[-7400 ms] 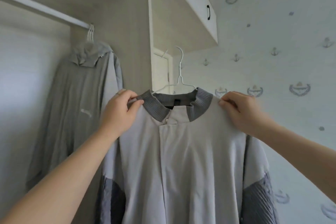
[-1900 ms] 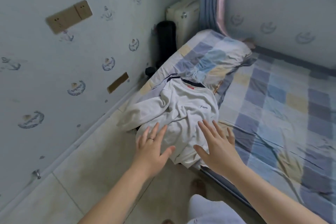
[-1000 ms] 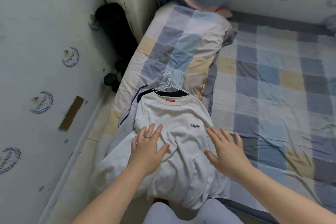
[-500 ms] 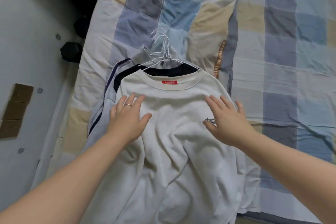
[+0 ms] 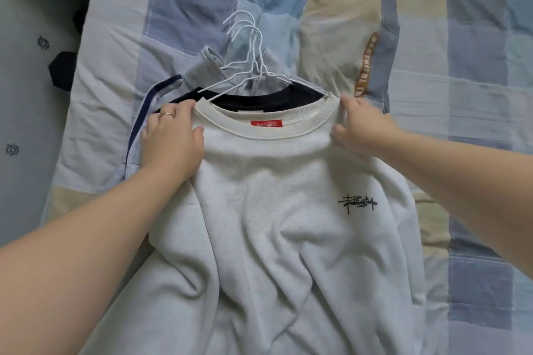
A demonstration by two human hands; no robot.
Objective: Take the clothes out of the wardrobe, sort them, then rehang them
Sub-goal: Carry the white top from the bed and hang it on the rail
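Observation:
A white sweatshirt with a red neck label and a small black chest logo lies on top of a pile of clothes on the bed. Under it show a dark navy garment and a grey one, all on white wire hangers whose hooks point away from me. My left hand grips the sweatshirt's left shoulder beside the collar, fingers curled over the edge. My right hand pinches the right shoulder by the collar.
The pile rests on a checked blue, grey and beige quilt with a matching pillow behind it. The bed's left edge meets the pale wall, where a dark object sits in the gap.
I have leaned in closer over the pile. Both hands slid up from lying flat on the sweatshirt's chest to its shoulders and now grasp it by the collar.

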